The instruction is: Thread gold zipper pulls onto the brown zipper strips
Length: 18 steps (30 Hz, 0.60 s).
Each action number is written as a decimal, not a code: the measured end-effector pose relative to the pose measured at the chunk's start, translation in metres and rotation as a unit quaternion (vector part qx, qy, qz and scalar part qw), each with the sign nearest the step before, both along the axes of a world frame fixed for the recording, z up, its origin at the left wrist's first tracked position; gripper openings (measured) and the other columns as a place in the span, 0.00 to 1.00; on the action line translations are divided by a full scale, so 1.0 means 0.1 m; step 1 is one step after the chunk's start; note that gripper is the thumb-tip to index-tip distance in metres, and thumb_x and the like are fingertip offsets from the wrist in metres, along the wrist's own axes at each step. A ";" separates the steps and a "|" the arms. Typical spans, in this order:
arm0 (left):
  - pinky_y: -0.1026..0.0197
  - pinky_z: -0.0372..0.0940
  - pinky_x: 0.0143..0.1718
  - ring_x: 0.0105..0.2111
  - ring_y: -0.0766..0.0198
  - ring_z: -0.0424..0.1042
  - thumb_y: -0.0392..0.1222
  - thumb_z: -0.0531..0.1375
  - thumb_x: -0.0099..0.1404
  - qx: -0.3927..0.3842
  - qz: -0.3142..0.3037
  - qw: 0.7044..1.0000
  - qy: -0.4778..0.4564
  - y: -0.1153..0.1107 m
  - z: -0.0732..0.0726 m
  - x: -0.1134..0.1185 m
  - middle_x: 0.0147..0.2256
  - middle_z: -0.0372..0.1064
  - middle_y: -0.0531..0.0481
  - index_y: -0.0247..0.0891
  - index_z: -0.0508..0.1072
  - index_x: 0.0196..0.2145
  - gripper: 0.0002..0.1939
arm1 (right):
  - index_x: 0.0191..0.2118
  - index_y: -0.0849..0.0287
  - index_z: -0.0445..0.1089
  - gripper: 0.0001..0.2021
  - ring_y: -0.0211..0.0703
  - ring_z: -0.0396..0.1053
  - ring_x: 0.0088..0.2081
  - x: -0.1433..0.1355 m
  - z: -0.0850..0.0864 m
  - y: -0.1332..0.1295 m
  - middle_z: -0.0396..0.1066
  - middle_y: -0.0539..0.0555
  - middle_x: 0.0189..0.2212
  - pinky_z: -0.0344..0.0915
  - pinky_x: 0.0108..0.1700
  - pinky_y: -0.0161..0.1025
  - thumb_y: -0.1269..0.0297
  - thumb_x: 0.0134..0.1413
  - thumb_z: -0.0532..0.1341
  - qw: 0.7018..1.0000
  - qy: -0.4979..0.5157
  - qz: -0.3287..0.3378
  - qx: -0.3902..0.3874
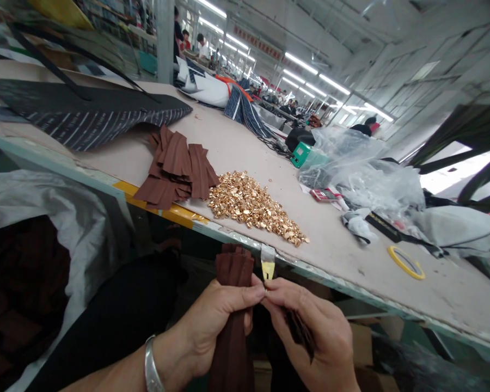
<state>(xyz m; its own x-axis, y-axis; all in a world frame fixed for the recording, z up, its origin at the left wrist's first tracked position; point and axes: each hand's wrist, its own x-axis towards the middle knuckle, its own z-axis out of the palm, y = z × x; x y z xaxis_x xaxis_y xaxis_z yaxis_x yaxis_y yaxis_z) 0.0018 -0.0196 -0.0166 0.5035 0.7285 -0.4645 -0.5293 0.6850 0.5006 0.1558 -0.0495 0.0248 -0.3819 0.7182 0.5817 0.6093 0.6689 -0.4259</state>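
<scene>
My left hand (212, 316) is closed around a bundle of brown zipper tapes (234, 267), which hangs down between my knees. Its thumb and forefinger meet the fingertips of my right hand (310, 326). The right hand is closed too, with dark brown zipper tape (300, 332) folded in its palm. A tiny gold-coloured piece (265, 292) shows between the touching fingertips, mostly hidden. Just above them, a yellow fitting (268, 268) is taped to the table edge. A heap of small gold metal zipper sliders (253, 204) lies on the table beyond, beside a pile of brown zipper tapes (175, 169).
On the table (245, 136) lie a dark printed fabric piece (106, 111), clear plastic bags (359, 163), a green box (300, 154) and a yellow tape roll (406, 262). A white sack (77, 212) with brown material stands at left. Other people are far back.
</scene>
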 end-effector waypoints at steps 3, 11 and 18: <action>0.70 0.51 0.18 0.15 0.75 0.57 0.38 0.71 0.44 -0.002 0.020 1.000 -0.004 0.00 0.00 0.03 0.16 0.62 0.57 0.33 0.74 0.27 0.12 | 0.46 0.59 0.72 0.16 0.46 0.76 0.46 0.03 -0.05 0.00 0.78 0.59 0.43 0.73 0.48 0.38 0.79 0.53 0.61 1.000 -0.022 -0.020 0.004; 0.70 0.52 0.19 0.16 0.74 0.58 0.38 0.69 0.49 -0.010 0.035 0.999 -0.017 0.06 0.02 0.10 0.16 0.62 0.57 0.34 0.75 0.28 0.09 | 0.45 0.55 0.73 0.16 0.45 0.75 0.46 0.02 -0.12 0.06 0.77 0.56 0.44 0.72 0.50 0.40 0.80 0.54 0.60 0.997 0.034 -0.057 -0.037; 0.69 0.53 0.20 0.17 0.73 0.59 0.39 0.68 0.51 0.022 0.048 0.998 0.028 0.04 0.02 0.09 0.17 0.63 0.57 0.36 0.74 0.29 0.08 | 0.35 0.53 0.74 0.03 0.39 0.70 0.34 -0.06 -0.14 0.10 0.71 0.48 0.31 0.67 0.36 0.34 0.68 0.54 0.65 0.952 0.189 -0.168 -0.174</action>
